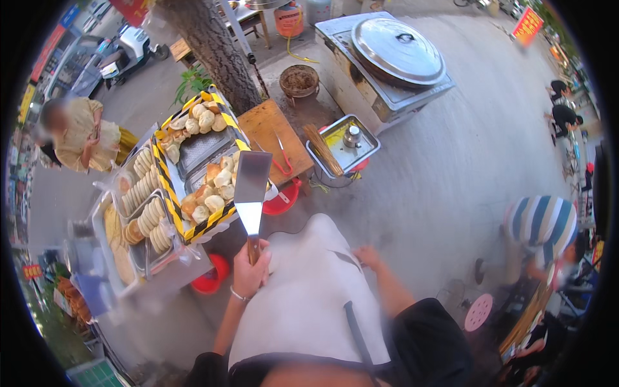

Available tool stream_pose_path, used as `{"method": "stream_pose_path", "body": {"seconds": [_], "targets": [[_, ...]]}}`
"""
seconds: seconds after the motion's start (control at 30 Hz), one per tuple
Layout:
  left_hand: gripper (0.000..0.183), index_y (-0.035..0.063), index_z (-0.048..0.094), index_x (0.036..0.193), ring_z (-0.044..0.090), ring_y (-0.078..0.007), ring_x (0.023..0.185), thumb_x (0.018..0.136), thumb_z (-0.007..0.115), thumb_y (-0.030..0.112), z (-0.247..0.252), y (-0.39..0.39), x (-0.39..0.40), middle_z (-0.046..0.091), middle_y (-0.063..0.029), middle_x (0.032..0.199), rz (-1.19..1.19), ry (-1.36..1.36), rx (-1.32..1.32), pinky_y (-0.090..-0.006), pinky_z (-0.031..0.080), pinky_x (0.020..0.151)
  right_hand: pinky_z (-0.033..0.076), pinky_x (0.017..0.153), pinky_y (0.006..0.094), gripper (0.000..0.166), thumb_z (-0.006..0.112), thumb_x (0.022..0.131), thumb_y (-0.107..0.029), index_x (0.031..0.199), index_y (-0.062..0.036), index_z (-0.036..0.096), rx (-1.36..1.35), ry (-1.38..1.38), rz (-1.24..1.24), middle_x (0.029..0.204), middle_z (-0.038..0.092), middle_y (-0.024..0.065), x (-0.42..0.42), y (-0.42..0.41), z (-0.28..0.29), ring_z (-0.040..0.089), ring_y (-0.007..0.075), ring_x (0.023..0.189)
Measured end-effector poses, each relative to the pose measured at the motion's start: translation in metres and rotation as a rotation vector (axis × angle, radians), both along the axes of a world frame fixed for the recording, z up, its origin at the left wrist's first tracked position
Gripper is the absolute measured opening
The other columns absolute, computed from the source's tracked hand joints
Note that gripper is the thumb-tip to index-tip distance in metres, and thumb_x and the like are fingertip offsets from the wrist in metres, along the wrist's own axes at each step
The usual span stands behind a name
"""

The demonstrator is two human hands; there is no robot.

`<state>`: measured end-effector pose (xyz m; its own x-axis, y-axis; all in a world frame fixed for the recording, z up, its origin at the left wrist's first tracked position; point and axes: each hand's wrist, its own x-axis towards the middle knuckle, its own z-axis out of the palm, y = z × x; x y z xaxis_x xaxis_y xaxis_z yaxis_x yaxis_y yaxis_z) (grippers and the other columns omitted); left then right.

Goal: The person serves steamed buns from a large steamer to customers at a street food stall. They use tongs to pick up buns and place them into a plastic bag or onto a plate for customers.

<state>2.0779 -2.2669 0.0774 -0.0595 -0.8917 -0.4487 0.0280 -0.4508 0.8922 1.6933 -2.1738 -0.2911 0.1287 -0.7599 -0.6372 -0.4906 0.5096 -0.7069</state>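
Observation:
My left hand (250, 272) grips the wooden handle of a broad metal spatula (252, 181), its blade pointing up and away from me. Behind the blade, filled buns (222, 178) lie in a metal tray (203, 150) framed with yellow-and-black striped tape. My right hand (369, 257) is at the side of my white apron (304, 295); its fingers look curled, and whether they hold the cloth I cannot tell. Left of the taped frame, other trays hold rows of pale flat breads (151, 217) and a yellowish sheet (116, 239), partly under clear plastic.
Red-handled tongs (282, 162) lie on a wooden table (261, 121). Beyond are a tray (370, 142) with a brush and a metal pot, and a stove (338, 72) with a lidded pan (399, 51). A tree trunk (208, 48) rises behind. A person (80, 133) stands at left.

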Motion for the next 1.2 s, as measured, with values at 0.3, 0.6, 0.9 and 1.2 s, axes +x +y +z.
{"method": "stream_pose_path", "body": {"seconds": [0.3,0.6,0.9,1.2], "targets": [[0.02,0.0041,0.051,0.105,0.041,-0.0056,0.037,0.089,0.062,0.002,-0.031,-0.003,-0.004,0.046,0.0027,0.059,-0.215,0.136,0.118,-0.0218,0.033,0.033,0.052,0.057,0.031,0.024,0.064,0.085,-0.028,0.088,-0.0045,0.069,0.191,0.143,-0.71,0.081,0.067,0.0064,0.061,0.15,0.078,0.063,0.0132,0.074],[0.017,0.0082,0.048,0.1,0.04,-0.0061,0.039,0.091,0.062,0.007,-0.035,0.038,-0.06,0.043,0.0021,0.058,-0.404,0.222,0.256,-0.0221,0.033,0.033,0.046,0.05,0.0303,0.017,0.06,0.083,-0.011,0.093,-0.0026,0.071,0.519,0.201,-1.282,0.075,0.068,0.0065,0.135,0.388,0.109,0.059,0.0128,0.058],[0.017,0.0114,0.048,0.098,0.039,-0.0076,0.041,0.091,0.063,0.01,-0.027,0.129,-0.13,0.043,0.0018,0.061,-0.432,0.094,0.424,-0.0227,0.033,0.035,0.047,0.058,0.0335,0.018,0.059,0.085,-0.013,0.093,-0.0029,0.071,0.494,-0.146,-1.42,0.078,0.068,0.0074,0.175,0.468,0.043,0.06,0.0156,0.065],[0.017,0.0128,0.047,0.096,0.039,-0.0069,0.044,0.092,0.063,0.012,-0.019,0.224,-0.206,0.042,0.0026,0.063,-0.391,0.056,0.505,-0.022,0.031,0.036,0.049,0.066,0.0367,0.019,0.059,0.086,-0.016,0.093,-0.0032,0.071,0.495,-0.338,-1.452,0.082,0.068,0.0083,0.116,0.531,0.005,0.062,0.0184,0.072]]}}
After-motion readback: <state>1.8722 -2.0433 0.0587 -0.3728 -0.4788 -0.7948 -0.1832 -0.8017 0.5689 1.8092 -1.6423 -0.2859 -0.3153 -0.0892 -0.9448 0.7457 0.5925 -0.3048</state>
